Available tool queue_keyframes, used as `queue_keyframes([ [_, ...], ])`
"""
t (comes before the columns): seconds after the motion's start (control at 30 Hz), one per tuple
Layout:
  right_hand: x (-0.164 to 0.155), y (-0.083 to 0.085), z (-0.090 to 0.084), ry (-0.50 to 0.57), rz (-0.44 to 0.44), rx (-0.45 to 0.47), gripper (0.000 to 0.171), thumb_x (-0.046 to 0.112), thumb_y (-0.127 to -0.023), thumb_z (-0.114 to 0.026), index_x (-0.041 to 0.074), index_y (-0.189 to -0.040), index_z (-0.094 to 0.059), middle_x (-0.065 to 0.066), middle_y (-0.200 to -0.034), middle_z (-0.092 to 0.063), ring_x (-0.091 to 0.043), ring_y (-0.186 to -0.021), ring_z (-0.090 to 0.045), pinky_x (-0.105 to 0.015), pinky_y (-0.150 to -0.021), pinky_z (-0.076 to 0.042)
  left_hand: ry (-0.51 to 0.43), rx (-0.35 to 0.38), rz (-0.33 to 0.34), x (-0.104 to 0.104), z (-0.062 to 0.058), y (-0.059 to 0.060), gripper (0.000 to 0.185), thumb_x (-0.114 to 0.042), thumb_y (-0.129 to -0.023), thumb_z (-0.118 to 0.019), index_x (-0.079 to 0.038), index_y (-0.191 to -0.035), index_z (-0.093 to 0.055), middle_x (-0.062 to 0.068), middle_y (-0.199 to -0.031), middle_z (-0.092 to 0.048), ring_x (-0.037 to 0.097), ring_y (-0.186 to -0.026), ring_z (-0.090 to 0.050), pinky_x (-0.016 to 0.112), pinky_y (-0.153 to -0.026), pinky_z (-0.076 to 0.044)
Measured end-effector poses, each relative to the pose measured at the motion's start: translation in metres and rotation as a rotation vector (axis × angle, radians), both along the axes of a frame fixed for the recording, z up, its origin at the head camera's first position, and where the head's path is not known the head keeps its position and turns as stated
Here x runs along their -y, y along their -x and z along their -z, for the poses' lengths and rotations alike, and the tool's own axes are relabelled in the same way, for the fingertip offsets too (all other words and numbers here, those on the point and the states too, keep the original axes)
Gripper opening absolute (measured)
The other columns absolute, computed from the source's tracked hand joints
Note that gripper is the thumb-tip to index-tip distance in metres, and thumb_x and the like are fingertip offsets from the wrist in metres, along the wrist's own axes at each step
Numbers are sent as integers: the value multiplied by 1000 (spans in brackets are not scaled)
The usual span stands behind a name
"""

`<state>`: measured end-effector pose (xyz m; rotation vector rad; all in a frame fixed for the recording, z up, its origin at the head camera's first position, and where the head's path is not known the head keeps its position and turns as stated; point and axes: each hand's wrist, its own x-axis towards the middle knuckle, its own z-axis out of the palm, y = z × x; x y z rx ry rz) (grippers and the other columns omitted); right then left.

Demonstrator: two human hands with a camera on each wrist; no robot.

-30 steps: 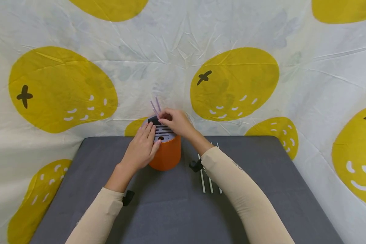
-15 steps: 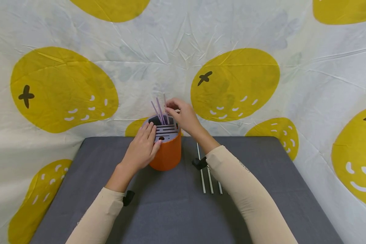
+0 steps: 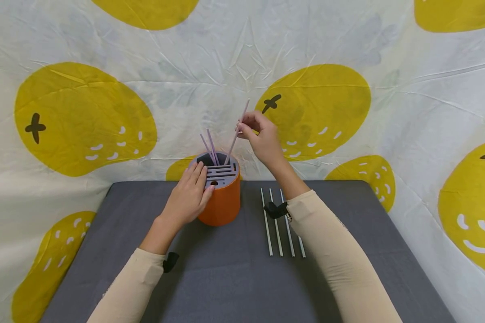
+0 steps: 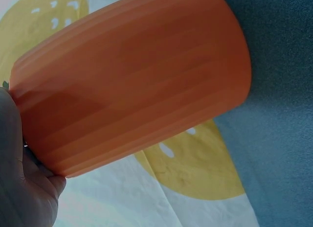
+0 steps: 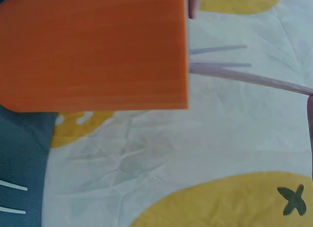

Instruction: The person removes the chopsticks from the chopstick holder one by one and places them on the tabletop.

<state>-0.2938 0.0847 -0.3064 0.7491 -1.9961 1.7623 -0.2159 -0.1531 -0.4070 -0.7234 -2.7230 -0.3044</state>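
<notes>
While four white straws (image 3: 283, 224) lie side by side on the grey mat (image 3: 226, 278), the left hand (image 3: 187, 197) rests flat-fingered on the orange cup (image 3: 222, 204). Beyond, the right hand (image 3: 262, 137) pinches a light, bendy purple straw (image 3: 235, 137) near its top, its lower end in the cup's lid.

The lower end of the straw (image 3: 235, 137) I pinch is hidden inside the orange holder (image 3: 223, 204). My left hand (image 3: 190, 195) covers part of the grey slotted lid (image 3: 222, 172) (how many slots lie beneath it cannot be told). My right sleeve (image 3: 331, 251) hides the far ends of some white sticks (image 3: 275, 229) on the table. In the wrist views the holder is cut off by the frame edges, and only the edge of my palm shows.
</notes>
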Motion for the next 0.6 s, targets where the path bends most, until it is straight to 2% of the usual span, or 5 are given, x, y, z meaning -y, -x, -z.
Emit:
queue_keyframes([
  [0.23,-27,-3,-14,172,35,7,15,-3,-100,-63,-12,-111,-57,-15,-96,-64,-20,-88,-71,-30,-79,-64,-3,12,0,-1,0,0,65,-37,-110,-42,8,-157,-34,25,-165,-33,40,-157,-24,54,-129,-19],
  [0.4,-52,-7,-22,276,61,37,9,-1,-100,-63,-3,-108,-60,-12,-98,-63,-22,-91,-72,-29,-80,-64,-4,-3,-2,0,0,0,65,-37,-110,-42,8,-157,-35,26,-164,-34,41,-156,-26,54,-128,-21],
  [0.5,-69,-11,-24,287,94,54,9,2,-100,-64,1,-108,-61,-11,-101,-62,-24,-93,-71,-29,-81,-63,-5,2,-2,0,0,0,65,-37,-110,-42,8,-157,-34,26,-164,-33,41,-157,-25,54,-128,-20],
  [0.6,-85,-15,-20,274,127,60,14,5,-100,-66,-1,-111,-61,-11,-101,-62,-25,-93,-71,-28,-82,-63,-4,11,-4,0,0,0,66,-38,-110,-41,8,-157,-34,26,-165,-33,40,-157,-25,54,-129,-19],
])
